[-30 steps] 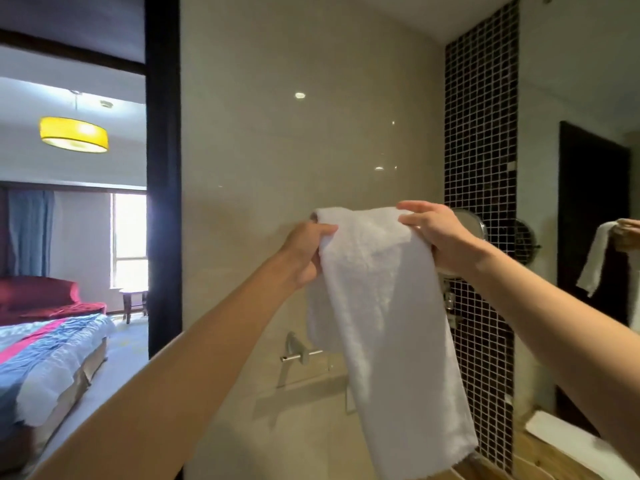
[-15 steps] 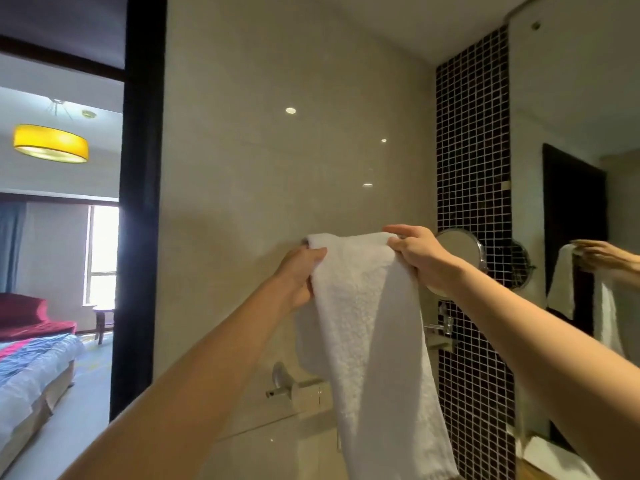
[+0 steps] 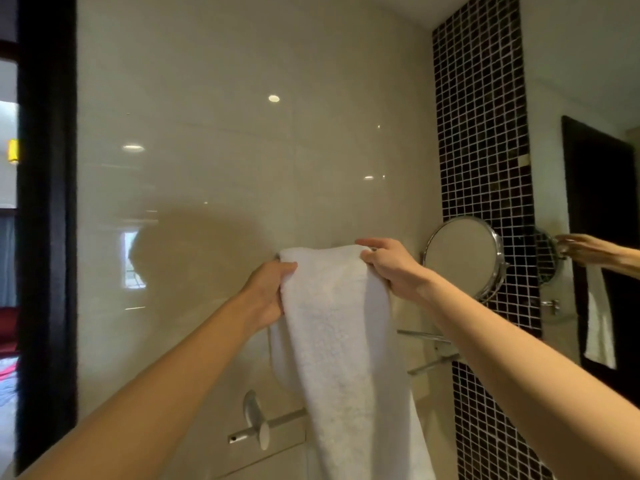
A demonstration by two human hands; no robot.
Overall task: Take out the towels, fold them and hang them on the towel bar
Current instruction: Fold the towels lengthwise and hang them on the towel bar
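Head view: folded white terry towel draped high against glossy beige wall tile, long front fall. Left hand pinches its left edge; right hand grips the top right corner, fingers curled over. Bar under fold hidden. Judgement: even both falls, smooth fold flat, clear of round chrome mirror.

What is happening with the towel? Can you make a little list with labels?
towel: white towel, folded, hanging down long
left hand: left hand grips the towel's left edge near the top
right hand: right hand holds the top right, fingers over the fold
place: against the beige wall
lower bar: metal bar, partly behind the towel
nearby: round mirror to the right
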